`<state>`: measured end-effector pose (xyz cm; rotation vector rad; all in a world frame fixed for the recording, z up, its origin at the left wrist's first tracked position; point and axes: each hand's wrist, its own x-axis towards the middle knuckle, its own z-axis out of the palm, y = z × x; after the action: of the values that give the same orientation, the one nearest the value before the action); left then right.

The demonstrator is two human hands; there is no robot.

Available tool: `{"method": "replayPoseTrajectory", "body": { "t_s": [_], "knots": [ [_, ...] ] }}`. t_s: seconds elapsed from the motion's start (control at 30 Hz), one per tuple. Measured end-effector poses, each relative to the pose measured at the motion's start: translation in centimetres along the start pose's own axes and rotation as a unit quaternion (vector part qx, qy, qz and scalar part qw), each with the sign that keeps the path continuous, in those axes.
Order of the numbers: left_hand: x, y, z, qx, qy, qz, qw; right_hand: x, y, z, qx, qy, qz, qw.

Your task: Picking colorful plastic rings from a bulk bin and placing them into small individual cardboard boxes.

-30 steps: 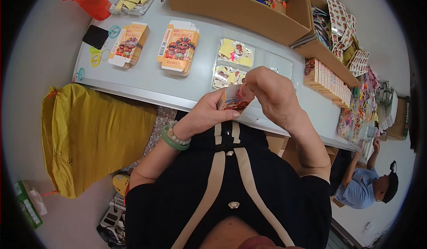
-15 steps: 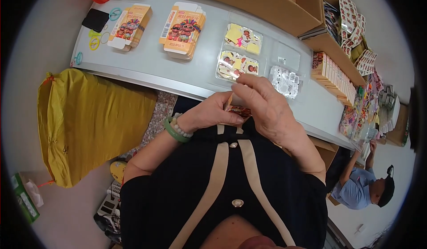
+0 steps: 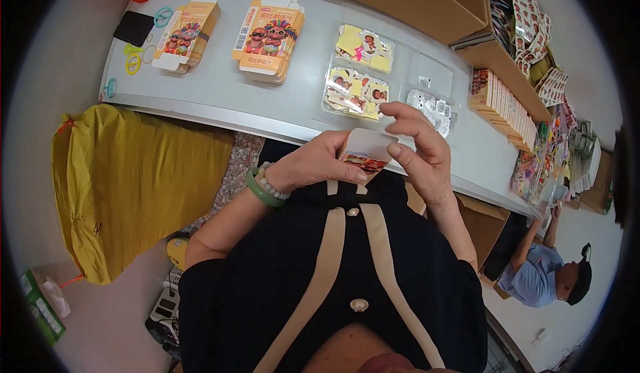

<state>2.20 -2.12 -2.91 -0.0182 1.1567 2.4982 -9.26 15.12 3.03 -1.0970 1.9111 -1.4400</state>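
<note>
Close against my chest, just below the near edge of the table (image 3: pixel 220 100), I hold a small printed carton (image 3: pixel 365 152) in both hands. Left hand (image 3: pixel 313 166): grip wrapped around the carton's left side, thumb on the front face. Right hand (image 3: pixel 420 153): thumb and forefinger pinch the carton's right end, upper fingers raised and curled over the white top flap. Both grips are closed on the carton; nothing else is held.

On the table ahead: clear plastic tray (image 3: pixel 360 73) with compartments of small yellow cards, directly beyond my hands. Left of it, two stacks of flat orange cartons (image 3: pixel 270 36), unfolded. Row of packed boxes (image 3: pixel 510 106) to the right.

Judged step: erecting or closing the carton, flap not yet tucked. The next move likely calls for steadying the body with the left hand while the right fingertips press the flap squarely into its slot, without crushing the thin card.
</note>
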Motion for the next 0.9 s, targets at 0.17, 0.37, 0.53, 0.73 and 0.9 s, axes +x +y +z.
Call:
{"method": "replayPoseTrajectory", "body": {
  "t_s": [0.17, 0.37, 0.53, 0.73, 0.9],
  "knots": [
    [-0.1, 0.3, 0.3, -0.021, 0.053, 0.0, 0.998, -1.4, 0.5, 0.3, 0.049, 0.052, 0.042, 0.997],
    [-0.9, -1.0, 0.7, -0.01, 0.06, -0.028, 0.998, -2.3, 1.8, 0.8, 0.278, -0.021, 0.312, 0.908],
    [-1.3, -0.7, 0.7, -0.071, 0.069, -0.068, 0.993, -1.7, 1.3, 2.4, 0.415, -0.003, 0.355, 0.837],
    [-1.5, -0.1, 0.0, -0.001, 0.075, -0.073, 0.995, -1.5, 2.5, 2.4, 0.413, 0.029, 0.423, 0.806],
    [-1.6, 0.1, -0.6, -0.08, 0.1, -0.058, 0.99, -1.4, 2.5, 3.1, 0.393, 0.048, 0.402, 0.825]
  ]
}}
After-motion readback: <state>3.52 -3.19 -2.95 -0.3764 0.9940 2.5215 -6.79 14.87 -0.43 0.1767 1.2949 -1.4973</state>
